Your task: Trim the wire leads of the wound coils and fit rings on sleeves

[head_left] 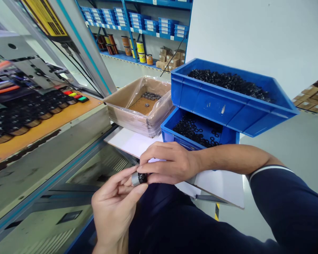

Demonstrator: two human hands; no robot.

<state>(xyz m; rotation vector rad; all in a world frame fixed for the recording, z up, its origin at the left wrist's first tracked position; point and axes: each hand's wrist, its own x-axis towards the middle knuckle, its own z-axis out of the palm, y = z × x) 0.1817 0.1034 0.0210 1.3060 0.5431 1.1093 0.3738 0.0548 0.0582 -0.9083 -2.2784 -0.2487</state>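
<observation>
1. Workshop bay. Blue shelving point(137, 24) runs along the back wall, a machine point(42, 148) stands on the left, and a white board point(219, 183) serves as the desk.
2. The desk's far left corner carries a plastic-lined cardboard box point(122, 113). Its far edge carries a lower blue bin point(172, 135) of loose black rings, with an upper blue bin point(201, 102) stacked on it and set back.
3. Both hands meet off the desk's near edge, over the lap, with no surface under them.
4. Left hand point(113, 208): thumb and fingertips are closed in a pinch round a small metal sleeve point(135, 179).
5. Right hand point(169, 163): fingers are curled over, with the tips pressed onto a black ring point(142, 177) at the sleeve's end. Fingers hide how far on it sits.
6. Risk, as I judge it: both parts are small and held by fingertips alone. A slip would send either one to the floor or under the machine.
7. Risk: a ring pressed on crooked could twist or bind.
8. Risk: the right forearm lies just in front of the bins. A nudge could shift the stack and spill rings.
</observation>
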